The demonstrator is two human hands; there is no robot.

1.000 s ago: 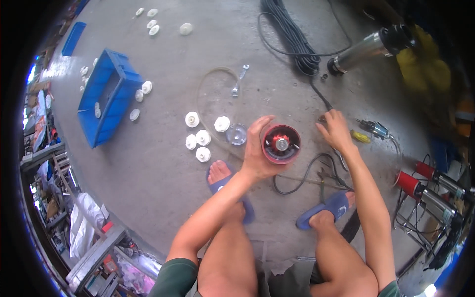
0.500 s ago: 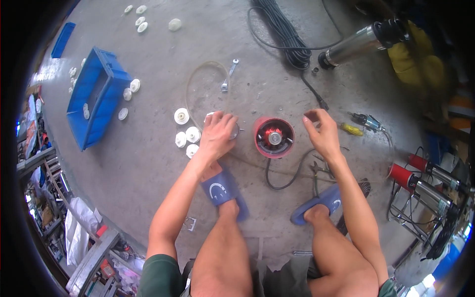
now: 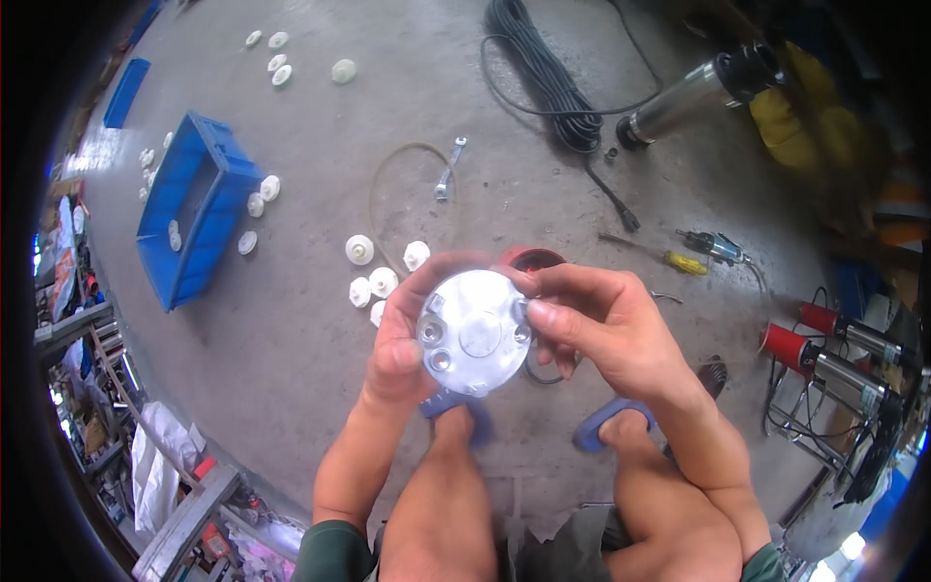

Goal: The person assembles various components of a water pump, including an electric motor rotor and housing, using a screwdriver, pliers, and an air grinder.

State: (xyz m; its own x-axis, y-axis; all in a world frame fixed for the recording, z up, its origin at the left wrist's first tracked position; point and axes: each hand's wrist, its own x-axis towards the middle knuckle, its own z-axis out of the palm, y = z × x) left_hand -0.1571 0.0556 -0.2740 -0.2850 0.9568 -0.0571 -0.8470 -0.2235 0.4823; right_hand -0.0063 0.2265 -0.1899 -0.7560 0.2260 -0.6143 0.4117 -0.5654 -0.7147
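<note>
A round silver metal cover (image 3: 477,341) with bolt holes near its rim is held up in front of me, its flat face toward me. My left hand (image 3: 402,335) is closed round its left side. My right hand (image 3: 611,320) pinches its right edge between thumb and fingers. Behind the hands stands the red motor housing (image 3: 533,258); only its upper rim shows, the rest is hidden. Several white plastic impellers (image 3: 383,282) lie on the floor just beyond my left hand.
A blue bin (image 3: 199,213) tilts on the floor at left. Ahead are a wrench (image 3: 450,170), coiled black cable (image 3: 553,82) and a steel pump cylinder (image 3: 679,102). At right lie a yellow-handled screwdriver (image 3: 684,263), an air tool (image 3: 716,245) and red-topped pumps (image 3: 790,346).
My left hand has lifted the metal cover from the floor beside the impellers toward me. My right hand has come in from the right and taken hold of its edge.
</note>
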